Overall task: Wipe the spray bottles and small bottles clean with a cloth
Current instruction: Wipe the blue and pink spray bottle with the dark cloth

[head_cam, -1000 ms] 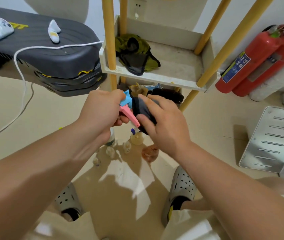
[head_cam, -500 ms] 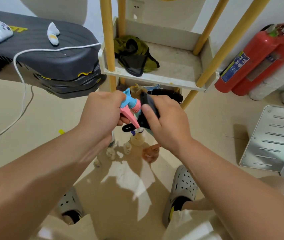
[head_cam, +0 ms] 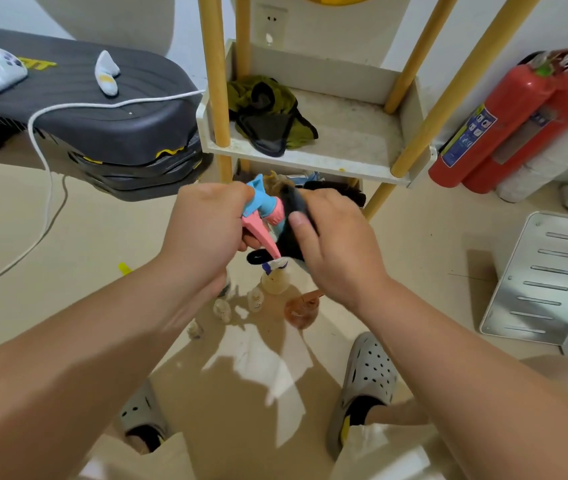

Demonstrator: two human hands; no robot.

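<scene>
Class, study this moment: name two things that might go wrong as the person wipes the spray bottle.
The left hand grips the spray bottle close to its pink trigger; a squeeze might spray liquid. The small bottles stand on the floor right below; a hard tug with the dark cloth in the right hand could make it drop and topple them.

Centre frame: the left grip [head_cam: 206, 233] holds the spray bottle [head_cam: 262, 204] and the right grip [head_cam: 338, 258] holds the cloth [head_cam: 289, 244]. Both are just below the shelf [head_cam: 310, 163] edge and its yellow posts [head_cam: 218, 98]. Beneath them, small bottles [head_cam: 222, 308] cluster on the floor [head_cam: 85, 244].

Upper left is blocked by a black platform [head_cam: 102, 126] with a trailing white cable [head_cam: 158, 99]. To the right are fire extinguishers [head_cam: 504, 126] and a metal panel [head_cam: 552, 271]. Bare floor is open at left and between the shoes [head_cam: 369, 372].
</scene>
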